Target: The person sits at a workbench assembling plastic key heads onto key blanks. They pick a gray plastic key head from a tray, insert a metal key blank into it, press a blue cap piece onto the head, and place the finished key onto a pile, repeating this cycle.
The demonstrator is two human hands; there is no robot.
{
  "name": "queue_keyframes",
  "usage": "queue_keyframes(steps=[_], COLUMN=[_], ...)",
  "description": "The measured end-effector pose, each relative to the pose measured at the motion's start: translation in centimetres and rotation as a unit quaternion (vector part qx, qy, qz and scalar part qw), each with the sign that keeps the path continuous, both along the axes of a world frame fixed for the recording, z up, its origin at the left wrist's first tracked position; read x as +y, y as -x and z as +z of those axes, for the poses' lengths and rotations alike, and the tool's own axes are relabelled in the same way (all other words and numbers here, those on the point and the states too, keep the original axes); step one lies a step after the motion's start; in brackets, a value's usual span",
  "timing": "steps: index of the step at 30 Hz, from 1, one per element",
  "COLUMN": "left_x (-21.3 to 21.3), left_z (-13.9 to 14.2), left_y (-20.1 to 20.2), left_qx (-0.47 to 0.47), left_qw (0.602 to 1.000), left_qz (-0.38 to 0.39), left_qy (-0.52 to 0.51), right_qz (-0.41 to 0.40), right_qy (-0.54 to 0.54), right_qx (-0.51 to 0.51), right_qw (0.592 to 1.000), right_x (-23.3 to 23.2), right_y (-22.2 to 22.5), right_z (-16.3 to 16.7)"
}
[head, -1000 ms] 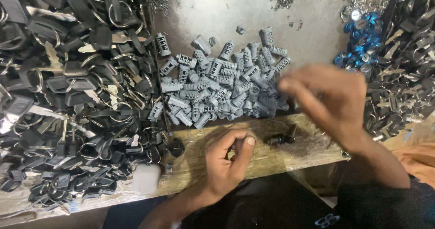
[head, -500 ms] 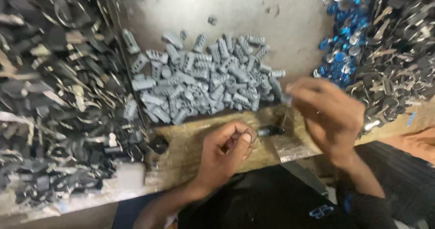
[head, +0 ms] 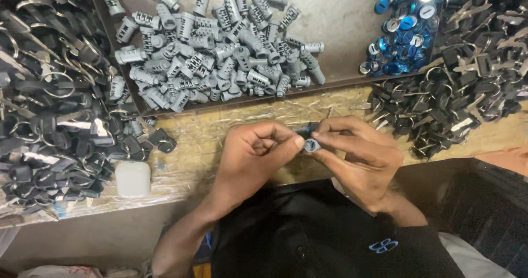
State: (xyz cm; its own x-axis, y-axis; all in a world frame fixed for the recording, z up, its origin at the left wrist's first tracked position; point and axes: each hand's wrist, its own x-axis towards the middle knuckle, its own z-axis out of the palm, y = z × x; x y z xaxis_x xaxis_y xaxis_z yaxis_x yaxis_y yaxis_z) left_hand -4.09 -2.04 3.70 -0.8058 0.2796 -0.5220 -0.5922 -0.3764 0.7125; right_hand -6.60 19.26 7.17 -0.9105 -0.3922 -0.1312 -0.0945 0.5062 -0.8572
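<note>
Head view: L hand (head: pixel 254 156) and R hand (head: pixel 357 159) both pinched shut on 1 small grey lock cylinder (head: pixel 311 145), held between fingertips over the wooden bench edge (head: pixel 209 140), round end face toward cam, long axis pointing away; hands equally near. Grey cylinder pile (head: pixel 220 58) lies just ahead in the tray, too many to count, as are the black keys (head: pixel 55 118) on L; 1 white case (head: pixel 133 179).
</note>
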Motion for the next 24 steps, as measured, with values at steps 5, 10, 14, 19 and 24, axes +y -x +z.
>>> queue_keyframes(steps=[5, 10, 14, 19, 24], left_x=[-0.1, 1.3, 2.9, 3.0, 2.0], left_z=[1.5, 1.9, 1.8, 0.7, -3.3], left_y=[-0.2, -0.6, -1.7, -3.1, -3.6], left_qx=[0.124, 0.210, 0.306, 0.347, 0.081], left_qw=[0.966, 0.915, 0.874, 0.890, 0.980], left_qz=[-0.031, 0.002, 0.071, 0.118, 0.174], left_qy=[0.227, 0.345, 0.370, 0.272, 0.043], right_qz=[0.006, 0.022, -0.044, 0.035, 0.131], right_qy=[0.016, 0.021, 0.006, -0.027, -0.056], right_qx=[0.058, 0.106, 0.110, 0.320, 0.237], right_qw=[0.998, 0.994, 0.993, 0.946, 0.961], right_x=[-0.3, -0.4, -0.7, -1.1, 0.9], right_y=[-0.5, -0.6, -2.2, -3.9, 2.5], right_z=[-0.6, -0.5, -1.6, -3.3, -0.8])
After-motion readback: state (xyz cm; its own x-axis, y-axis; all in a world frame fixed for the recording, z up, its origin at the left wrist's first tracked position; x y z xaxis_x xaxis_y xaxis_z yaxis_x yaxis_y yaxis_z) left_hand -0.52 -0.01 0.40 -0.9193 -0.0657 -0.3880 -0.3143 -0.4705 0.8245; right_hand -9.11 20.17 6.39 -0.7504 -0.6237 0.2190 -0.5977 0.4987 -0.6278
